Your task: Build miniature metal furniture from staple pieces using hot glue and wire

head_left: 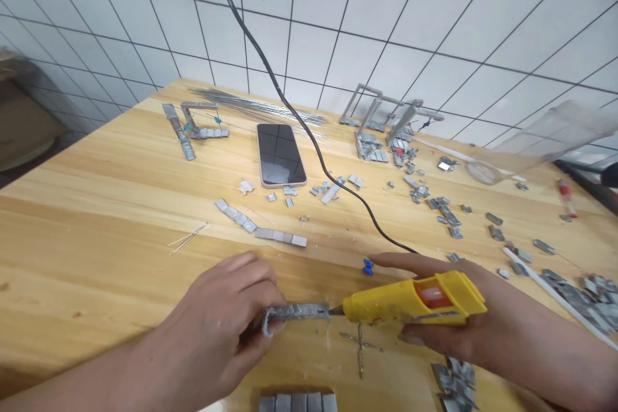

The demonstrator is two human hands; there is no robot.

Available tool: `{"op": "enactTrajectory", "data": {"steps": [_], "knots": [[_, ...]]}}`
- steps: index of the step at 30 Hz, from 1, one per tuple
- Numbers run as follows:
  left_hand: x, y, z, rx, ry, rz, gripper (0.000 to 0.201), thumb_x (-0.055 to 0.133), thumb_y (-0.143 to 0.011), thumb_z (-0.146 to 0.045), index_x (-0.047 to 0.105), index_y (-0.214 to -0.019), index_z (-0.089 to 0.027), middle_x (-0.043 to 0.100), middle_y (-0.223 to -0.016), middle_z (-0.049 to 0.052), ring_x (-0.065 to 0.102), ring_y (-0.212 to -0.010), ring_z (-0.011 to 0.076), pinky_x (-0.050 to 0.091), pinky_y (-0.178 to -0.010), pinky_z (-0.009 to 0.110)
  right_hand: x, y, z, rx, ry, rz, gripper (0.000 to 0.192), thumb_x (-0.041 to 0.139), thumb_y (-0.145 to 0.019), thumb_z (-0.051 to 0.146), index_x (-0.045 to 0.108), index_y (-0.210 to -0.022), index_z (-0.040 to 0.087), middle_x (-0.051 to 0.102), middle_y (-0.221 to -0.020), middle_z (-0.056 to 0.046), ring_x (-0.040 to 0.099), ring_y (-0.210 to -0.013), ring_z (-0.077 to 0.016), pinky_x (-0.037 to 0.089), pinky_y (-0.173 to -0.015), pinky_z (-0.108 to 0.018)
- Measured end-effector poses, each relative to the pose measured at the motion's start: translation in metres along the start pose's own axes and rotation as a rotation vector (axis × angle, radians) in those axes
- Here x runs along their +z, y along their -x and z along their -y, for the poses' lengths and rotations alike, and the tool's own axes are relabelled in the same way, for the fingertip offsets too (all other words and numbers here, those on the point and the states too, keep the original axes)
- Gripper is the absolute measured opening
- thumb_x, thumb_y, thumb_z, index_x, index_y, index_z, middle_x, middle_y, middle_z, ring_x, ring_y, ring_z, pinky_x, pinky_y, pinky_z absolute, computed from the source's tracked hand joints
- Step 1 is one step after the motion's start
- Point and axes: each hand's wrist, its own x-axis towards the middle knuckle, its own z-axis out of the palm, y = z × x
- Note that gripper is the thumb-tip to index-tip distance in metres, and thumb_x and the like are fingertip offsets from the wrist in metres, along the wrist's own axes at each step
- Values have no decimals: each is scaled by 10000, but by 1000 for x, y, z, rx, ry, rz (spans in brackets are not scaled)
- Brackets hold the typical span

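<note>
Left hand (pixel 222 322) pinches grey metal bracket strip (pixel 294 313) at near table edge. Right hand (pixel 434 325) fingers wrapped round yellow plastic glue gun (pixel 415 301), nozzle touching strip end. Black cord (pixel 299 122) crosses wooden table (pixel 96 206) beside black smartphone (pixel 280 154); loose metal clips (pixel 434 199) scattered right.

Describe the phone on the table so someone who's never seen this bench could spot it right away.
On the wooden table below the white tiled wall, look near the far middle, just left of the black cable. The phone lies flat there, screen up and dark. It is the only smooth black slab among grey metal pieces.
</note>
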Motion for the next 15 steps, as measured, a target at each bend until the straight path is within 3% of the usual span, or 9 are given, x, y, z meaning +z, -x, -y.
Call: {"op": "enactTrajectory", "data": {"steps": [5,10,15], "knots": [[-1,0,-1,6,-11,5,151,483,-857,-76,579,-822,-187,558,-754,27,492,-718,191,376,-626,326,3,-3,0,-12,-14,-2,631,675,-695,266,560,-1314,307,752,-1068,17,716,-899,-255,574,-643,-244],[0,0,-1,9,-6,-4,154,482,-851,-67,565,-816,-193,564,-751,22,493,-709,188,374,-624,325,6,-6,4,-38,-23,-7,623,692,-699,285,566,-1309,297,775,-942,17,727,-765,-226,568,-594,-229],[0,0,-1,6,0,-5,155,487,-847,-62,561,-824,-196,562,-757,18,496,-713,185,375,-623,320,1,-5,3,6,-23,3,647,675,-710,280,535,-1341,303,759,-1041,18,713,-898,-254,576,-698,-267]]}}
